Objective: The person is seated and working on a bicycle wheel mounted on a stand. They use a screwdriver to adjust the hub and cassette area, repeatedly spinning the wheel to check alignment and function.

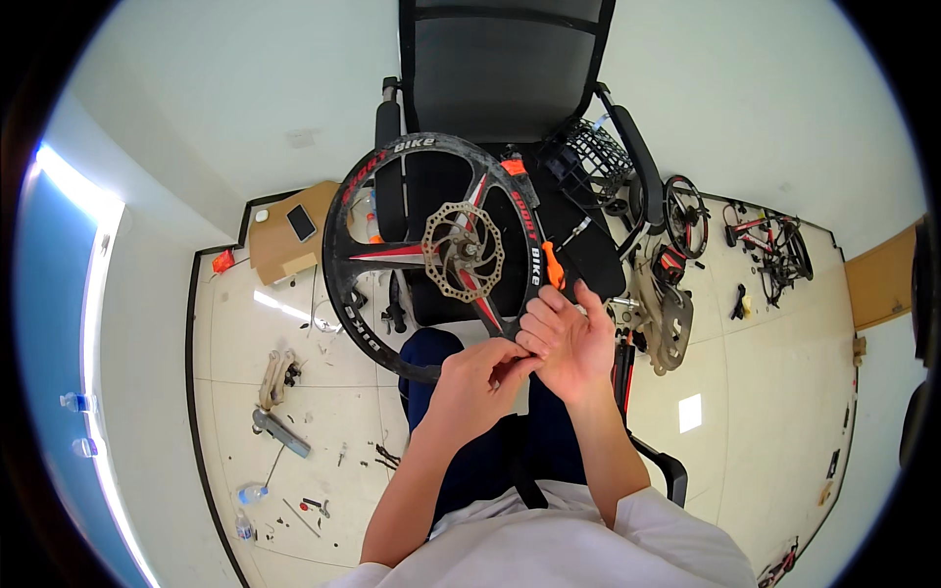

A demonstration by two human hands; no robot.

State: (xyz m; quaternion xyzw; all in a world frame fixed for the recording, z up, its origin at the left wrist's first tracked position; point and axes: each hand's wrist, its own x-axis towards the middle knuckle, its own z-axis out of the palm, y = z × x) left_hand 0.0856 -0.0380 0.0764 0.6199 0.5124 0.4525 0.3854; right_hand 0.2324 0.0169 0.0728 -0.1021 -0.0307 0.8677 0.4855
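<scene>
A black bicycle wheel [342,284] with red-and-white spokes stands tilted before me, between the chair seat and my knees. A drilled silver brake disc [438,248] sits at its hub. At the wheel's lower right rim my two hands meet. My left hand [480,384] is closed in a pinch, thumb against fingers, overlapping the rim. Beside it my right hand [569,343] has its fingers curled inward, palm showing, thumb pointing up. Whatever lies between the fingertips is too small or hidden to make out. Just beyond the right hand, an orange-handled tool [554,266] lies on the seat.
A black office chair [500,73] faces me, a black wire basket [600,157] on its seat. Cardboard with a phone [301,223] lies at left. Bike parts and a grey tool [281,434] litter the left floor. A small bicycle frame [760,235] and another wheel [686,218] are at right.
</scene>
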